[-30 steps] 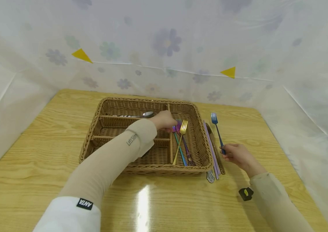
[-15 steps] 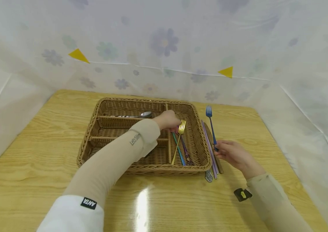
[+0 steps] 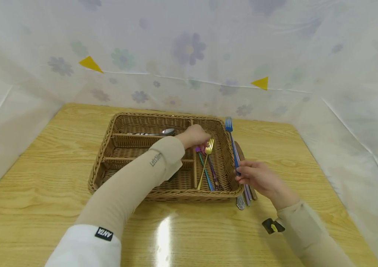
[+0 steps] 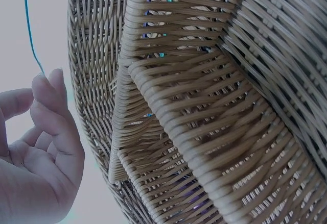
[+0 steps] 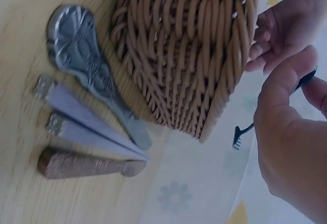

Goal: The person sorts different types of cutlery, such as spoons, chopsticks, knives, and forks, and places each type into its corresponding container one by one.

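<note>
My right hand point(image 3: 259, 180) pinches a blue fork point(image 3: 231, 139) near its handle end. The fork stands tines up at the basket's right rim; the right wrist view shows its dark head point(image 5: 238, 138) beyond my fingers. My left hand point(image 3: 195, 136) hovers over the right compartment of the wicker basket point(image 3: 175, 193), fingers loosely curled; the left wrist view shows nothing held in that hand point(image 4: 51, 137). Beneath it lie a gold fork point(image 3: 205, 163), a teal-blue piece of cutlery point(image 3: 209, 178) and a purple one point(image 3: 214, 174); their upper ends are partly covered.
Right of the basket lie purple chopsticks point(image 5: 87, 119), a brown-handled utensil point(image 5: 82, 164) and an ornate silver handle point(image 5: 84, 55). A silver spoon point(image 3: 168, 132) rests in the basket's back compartment. Wicker dividers point(image 3: 193, 170) split the basket. White cloth point(image 3: 189, 74) encloses the table.
My right hand has carried the blue fork left, from beyond the loose utensils to the basket's right rim. My left hand has stayed almost in place over the right compartment.
</note>
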Available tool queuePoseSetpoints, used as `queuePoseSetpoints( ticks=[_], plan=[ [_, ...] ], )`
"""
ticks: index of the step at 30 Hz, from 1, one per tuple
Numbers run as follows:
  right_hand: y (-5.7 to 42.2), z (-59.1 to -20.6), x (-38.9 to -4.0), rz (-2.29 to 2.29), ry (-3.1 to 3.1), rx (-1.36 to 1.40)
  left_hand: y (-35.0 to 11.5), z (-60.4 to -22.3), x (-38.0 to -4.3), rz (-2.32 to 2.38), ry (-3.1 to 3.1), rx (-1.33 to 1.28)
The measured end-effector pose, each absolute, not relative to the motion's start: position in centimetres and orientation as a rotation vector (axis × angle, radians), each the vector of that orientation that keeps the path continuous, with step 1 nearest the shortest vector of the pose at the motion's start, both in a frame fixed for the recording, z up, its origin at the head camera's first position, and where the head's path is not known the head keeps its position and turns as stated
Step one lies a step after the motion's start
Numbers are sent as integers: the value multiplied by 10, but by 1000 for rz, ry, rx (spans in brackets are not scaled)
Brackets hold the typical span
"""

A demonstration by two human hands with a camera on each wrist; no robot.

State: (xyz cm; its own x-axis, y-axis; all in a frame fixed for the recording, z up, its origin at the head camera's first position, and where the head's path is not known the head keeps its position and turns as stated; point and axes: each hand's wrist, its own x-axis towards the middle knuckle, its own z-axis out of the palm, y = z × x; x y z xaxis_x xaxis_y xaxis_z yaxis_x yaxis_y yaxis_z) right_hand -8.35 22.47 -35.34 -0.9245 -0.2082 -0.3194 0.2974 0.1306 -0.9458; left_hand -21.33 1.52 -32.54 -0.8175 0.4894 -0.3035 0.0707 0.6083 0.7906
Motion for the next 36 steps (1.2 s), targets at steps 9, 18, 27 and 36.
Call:
queuePoseSetpoints(
  ticks=[9,18,27,36],
  plan=[
    [207,-349,-80,-1836,2052,61,20,-330,-216,1171,2288,410],
    [193,-348,-80,-1812,2064,6,24,-330,-215,1328,2167,351],
    [178,-354,-82,-1751,2110,-22,26,-331,-214,1389,2117,296],
    [180,-356,-82,-1659,2204,45,25,-331,-216,1465,2025,231]
  ],
)
